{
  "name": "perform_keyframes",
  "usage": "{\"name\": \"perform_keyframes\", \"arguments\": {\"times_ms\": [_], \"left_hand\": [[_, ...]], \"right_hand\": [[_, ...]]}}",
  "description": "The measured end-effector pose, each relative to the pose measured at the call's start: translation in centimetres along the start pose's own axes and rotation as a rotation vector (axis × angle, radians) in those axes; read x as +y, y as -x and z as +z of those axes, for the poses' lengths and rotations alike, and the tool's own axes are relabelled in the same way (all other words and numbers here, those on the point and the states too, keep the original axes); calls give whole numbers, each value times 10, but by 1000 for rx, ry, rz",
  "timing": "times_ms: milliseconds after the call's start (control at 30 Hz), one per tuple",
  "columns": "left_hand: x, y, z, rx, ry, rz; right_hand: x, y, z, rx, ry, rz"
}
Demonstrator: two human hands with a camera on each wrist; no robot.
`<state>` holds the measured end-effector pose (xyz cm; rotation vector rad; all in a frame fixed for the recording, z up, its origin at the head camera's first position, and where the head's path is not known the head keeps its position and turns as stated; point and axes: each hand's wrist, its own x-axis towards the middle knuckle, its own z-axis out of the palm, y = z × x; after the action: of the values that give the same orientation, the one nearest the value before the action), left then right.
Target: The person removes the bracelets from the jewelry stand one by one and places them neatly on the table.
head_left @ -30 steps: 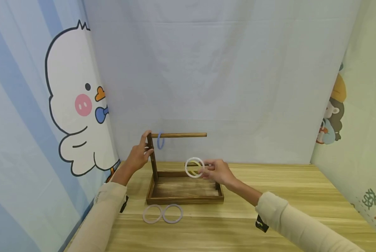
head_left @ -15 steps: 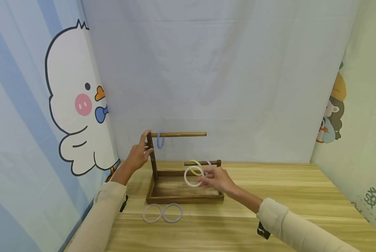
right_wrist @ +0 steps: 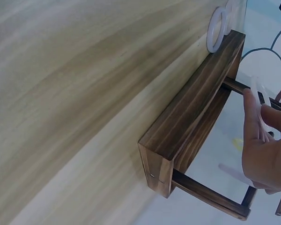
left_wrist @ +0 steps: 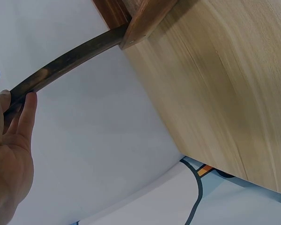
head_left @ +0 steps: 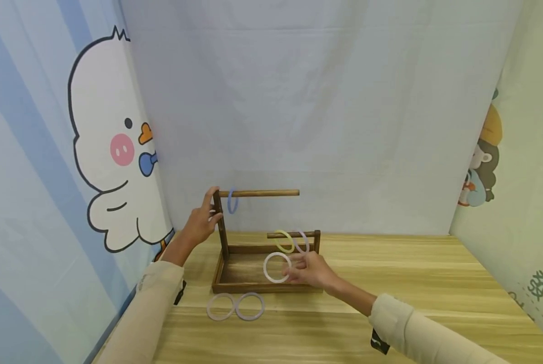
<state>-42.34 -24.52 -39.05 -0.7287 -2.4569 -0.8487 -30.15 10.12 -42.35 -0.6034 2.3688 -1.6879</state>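
Currently, left to right: left hand [head_left: 200, 225], pinching the rack's tall post [head_left: 223, 235] between thumb and fingers; blue ring [head_left: 229, 205], hanging on the upper rod [head_left: 269, 193], whose free end is pointing right; two pale rings [head_left: 220, 319], lying flat nearby; white ring [head_left: 265, 268], showing against the wooden tray [head_left: 267, 288], standing near upright, round, lacking a long axis, its opening facing near; yellow ring [head_left: 291, 247] and lilac ring [head_left: 306, 243], hanging on the lower rod [head_left: 272, 235], its free end pointing left; right hand [head_left: 311, 269], pinching the white ring's right edge. Step: apparently positioning this ring; next move seemingly calling for turning its opening toward a rod end.
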Motion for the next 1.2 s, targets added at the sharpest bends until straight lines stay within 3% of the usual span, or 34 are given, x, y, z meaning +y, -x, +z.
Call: {"name": "perform_keyframes", "arguments": {"times_ms": [500,1200], "left_hand": [[0,0,0,3,-8,1],[-3,0,3,3,-6,3]], "right_hand": [[22,9,12,-83,-17,28],[39,18,19,-120,-59,35]]}}
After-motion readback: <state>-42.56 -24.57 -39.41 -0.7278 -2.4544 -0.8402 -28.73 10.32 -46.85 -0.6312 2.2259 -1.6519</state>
